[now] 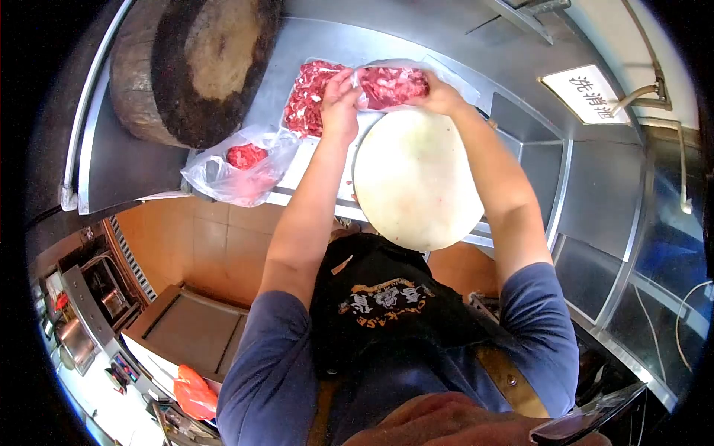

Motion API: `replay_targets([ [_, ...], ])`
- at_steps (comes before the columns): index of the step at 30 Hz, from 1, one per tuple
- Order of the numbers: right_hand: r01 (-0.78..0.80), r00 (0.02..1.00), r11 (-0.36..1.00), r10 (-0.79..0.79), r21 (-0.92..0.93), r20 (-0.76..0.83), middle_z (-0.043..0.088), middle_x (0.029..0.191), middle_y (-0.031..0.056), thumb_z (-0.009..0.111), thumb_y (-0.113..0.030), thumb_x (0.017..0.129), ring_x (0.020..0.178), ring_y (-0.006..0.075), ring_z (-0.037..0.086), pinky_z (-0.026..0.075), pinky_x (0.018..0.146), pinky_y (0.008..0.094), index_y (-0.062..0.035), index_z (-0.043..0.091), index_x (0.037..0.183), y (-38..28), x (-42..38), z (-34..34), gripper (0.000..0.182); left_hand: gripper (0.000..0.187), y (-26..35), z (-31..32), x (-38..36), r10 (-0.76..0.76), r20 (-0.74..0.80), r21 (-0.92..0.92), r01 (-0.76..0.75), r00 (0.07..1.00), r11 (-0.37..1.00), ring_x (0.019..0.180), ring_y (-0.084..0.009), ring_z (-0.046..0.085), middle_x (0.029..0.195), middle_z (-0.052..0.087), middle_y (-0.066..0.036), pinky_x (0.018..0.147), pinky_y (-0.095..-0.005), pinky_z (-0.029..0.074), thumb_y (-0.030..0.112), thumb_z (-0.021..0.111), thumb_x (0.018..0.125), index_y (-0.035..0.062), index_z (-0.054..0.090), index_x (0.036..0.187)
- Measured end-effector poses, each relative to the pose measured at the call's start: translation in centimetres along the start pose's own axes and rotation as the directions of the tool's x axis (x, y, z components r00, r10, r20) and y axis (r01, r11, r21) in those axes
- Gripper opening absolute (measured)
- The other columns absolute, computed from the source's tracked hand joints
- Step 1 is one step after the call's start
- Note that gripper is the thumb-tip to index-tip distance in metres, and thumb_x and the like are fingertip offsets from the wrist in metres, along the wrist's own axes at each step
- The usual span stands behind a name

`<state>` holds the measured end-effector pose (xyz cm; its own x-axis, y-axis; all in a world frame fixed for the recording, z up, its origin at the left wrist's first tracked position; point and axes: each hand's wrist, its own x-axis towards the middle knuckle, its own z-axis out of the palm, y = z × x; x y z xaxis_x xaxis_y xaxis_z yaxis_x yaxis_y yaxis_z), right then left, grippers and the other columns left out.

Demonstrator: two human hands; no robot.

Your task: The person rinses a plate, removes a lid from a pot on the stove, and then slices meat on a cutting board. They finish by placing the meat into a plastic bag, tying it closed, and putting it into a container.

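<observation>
Both my hands are at a clear plastic bag of red meat [390, 85] at the back of the steel counter. My left hand [341, 104] has its fingers closed on the bag's left edge. At the right end, my right hand [439, 94] grips the same bag. A tray of sliced raw meat [301, 100] lies beside and partly behind my left hand. Nearer to me is a round, pale cutting board [418, 180]. An open plastic bag [253, 175] with a lump of red meat [246, 155] inside rests left of my left forearm.
A thick round wooden block [193, 67] stands at the back left of the counter [312, 37]. Steel sink basins [539, 163] are on the right. At the lower left are a brown-topped box [190, 331] and a red bag [195, 394].
</observation>
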<state>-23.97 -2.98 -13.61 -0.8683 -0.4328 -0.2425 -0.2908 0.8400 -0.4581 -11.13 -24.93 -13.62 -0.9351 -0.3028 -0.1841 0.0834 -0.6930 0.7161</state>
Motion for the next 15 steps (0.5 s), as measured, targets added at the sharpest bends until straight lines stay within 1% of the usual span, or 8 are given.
replay_targets([
  [2, -0.132, 0.944, 0.940, 0.216, -0.315, 0.249, 0.047, 0.147, 0.0154, 0.073, -0.054, 0.076, 0.137, 0.0336, 0.043, 0.029, 0.113, 0.0552, -0.0096, 0.046, 0.143, -0.2, -1.0, -1.9, 0.085, 0.046, 0.1, 0.1, 0.0, -0.038, 0.036, -0.003, 0.038, 0.999, 0.999, 0.107, -0.0143, 0.056, 0.137, 0.056, -0.011, 0.079, -0.0258, 0.047, -0.005, 0.054, 0.091, 0.0097, 0.043, 0.133],
  [3, -0.125, 0.945, 0.942, 0.209, -0.313, 0.251, 0.047, 0.147, 0.0154, 0.073, -0.054, 0.076, 0.137, 0.0336, 0.043, 0.029, 0.113, 0.0552, -0.0096, 0.046, 0.143, 0.4, -1.2, -2.1, 0.085, 0.047, 0.6, 0.7, -0.3, -0.042, 0.001, -0.025, 0.042, 0.999, 0.999, 0.108, -0.0167, 0.057, 0.134, 0.057, -0.013, 0.082, -0.0282, 0.048, -0.006, 0.053, 0.090, 0.0079, 0.043, 0.134],
  [5, 0.074, 0.973, 0.703, 0.103, -0.707, 0.205, 0.057, 0.139, 0.0118, 0.062, -0.057, 0.084, 0.133, 0.0307, 0.048, 0.024, 0.113, 0.0592, -0.0097, 0.052, 0.139, 1.9, -1.5, -2.2, 0.073, 0.048, 0.5, 0.9, 0.3, -0.036, -0.022, -0.073, 0.034, 0.999, 0.997, 0.101, -0.0164, 0.058, 0.132, 0.059, -0.014, 0.076, -0.0265, 0.049, -0.007, 0.055, 0.088, 0.0061, 0.044, 0.133],
  [6, 0.078, 0.973, 0.704, 0.101, -0.706, 0.209, 0.057, 0.139, 0.0118, 0.062, -0.057, 0.084, 0.133, 0.0307, 0.048, 0.024, 0.113, 0.0592, -0.0097, 0.052, 0.139, 2.5, -1.4, -3.0, 0.073, 0.049, 0.3, 0.9, 0.7, -0.038, -0.039, -0.124, 0.033, 0.999, 0.992, 0.094, -0.0161, 0.060, 0.130, 0.060, -0.014, 0.070, -0.0248, 0.049, -0.007, 0.057, 0.086, 0.0044, 0.045, 0.133],
  [8, 0.229, 0.928, 0.395, 0.187, -0.890, 0.322, 0.058, 0.138, 0.0084, 0.056, -0.045, 0.092, 0.131, 0.0252, 0.051, 0.022, 0.114, 0.0566, -0.0123, 0.056, 0.136, 2.9, -1.3, -5.4, 0.055, 0.049, 0.8, 1.5, 1.6, -0.046, -0.044, -0.120, 0.040, 0.998, 0.992, 0.096, -0.0172, 0.061, 0.128, 0.061, -0.016, 0.071, -0.0255, 0.049, -0.008, 0.057, 0.086, 0.0044, 0.045, 0.133],
  [11, 0.190, 0.917, 0.244, 0.301, -0.951, 0.261, 0.059, 0.137, 0.0062, 0.053, -0.034, 0.094, 0.132, 0.0218, 0.050, 0.024, 0.112, 0.0568, -0.0129, 0.058, 0.133, 2.4, -2.0, -8.4, 0.045, 0.049, 1.7, 3.6, 3.0, -0.101, -0.056, -0.088, 0.096, 0.993, 0.991, 0.100, -0.0192, 0.061, 0.122, 0.062, -0.017, 0.072, -0.0259, 0.050, -0.007, 0.057, 0.087, 0.0043, 0.045, 0.133],
  [14, 0.110, 0.909, 0.379, 0.336, -0.919, 0.248, 0.061, 0.134, 0.0043, 0.054, -0.032, 0.093, 0.130, 0.0250, 0.052, 0.030, 0.109, 0.0575, -0.0148, 0.063, 0.127, 3.4, -3.5, -11.1, 0.039, 0.049, 2.6, 5.7, 3.0, -0.135, -0.063, -0.065, 0.131, 0.989, 0.989, 0.101, -0.0221, 0.061, 0.121, 0.061, -0.018, 0.076, -0.0294, 0.053, -0.007, 0.056, 0.087, 0.0042, 0.045, 0.134],
  [15, -0.051, 0.981, 0.598, 0.181, -0.800, 0.074, 0.069, 0.120, 0.0070, 0.056, -0.028, 0.089, 0.118, 0.0304, 0.060, 0.044, 0.100, 0.0531, -0.0156, 0.069, 0.115, 5.1, -4.2, -9.7, 0.032, 0.049, 2.4, 6.0, 2.8, -0.131, -0.058, -0.067, 0.127, 0.990, 0.990, 0.101, -0.0221, 0.061, 0.121, 0.061, -0.018, 0.076, -0.0294, 0.053, -0.007, 0.056, 0.087, 0.0042, 0.045, 0.134],
])
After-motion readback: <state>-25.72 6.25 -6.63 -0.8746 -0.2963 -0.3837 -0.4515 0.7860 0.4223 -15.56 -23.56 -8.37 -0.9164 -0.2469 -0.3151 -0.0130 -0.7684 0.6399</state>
